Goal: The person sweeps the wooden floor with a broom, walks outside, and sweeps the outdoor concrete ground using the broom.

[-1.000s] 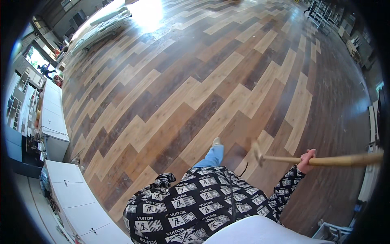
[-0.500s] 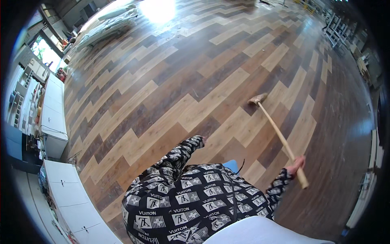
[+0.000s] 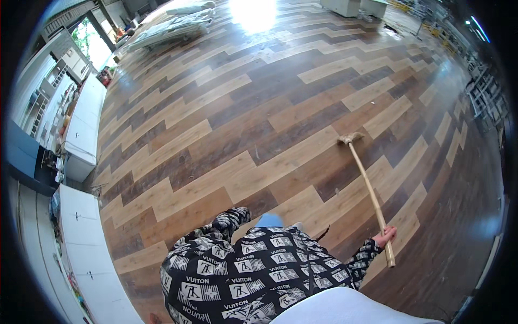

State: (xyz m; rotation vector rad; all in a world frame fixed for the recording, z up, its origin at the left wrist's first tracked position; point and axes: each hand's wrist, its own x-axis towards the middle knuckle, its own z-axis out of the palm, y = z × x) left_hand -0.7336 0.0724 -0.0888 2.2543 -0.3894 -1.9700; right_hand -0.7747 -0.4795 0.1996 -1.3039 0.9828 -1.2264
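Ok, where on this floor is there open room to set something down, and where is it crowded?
The wood plank floor lies bare from the white cabinets on the left across to the broom in the right hand, and beyond the broom head up to the glare. Crowded: the left wall with its counters, the covered pile at top left, the racks along the right.

Two-tone wood plank floor [image 3: 259, 124] with window glare, long white cabinets [image 3: 81, 129] along the left wall, a bright doorway [image 3: 89, 43] beyond, metal shelving racks [image 3: 483, 92] at right.
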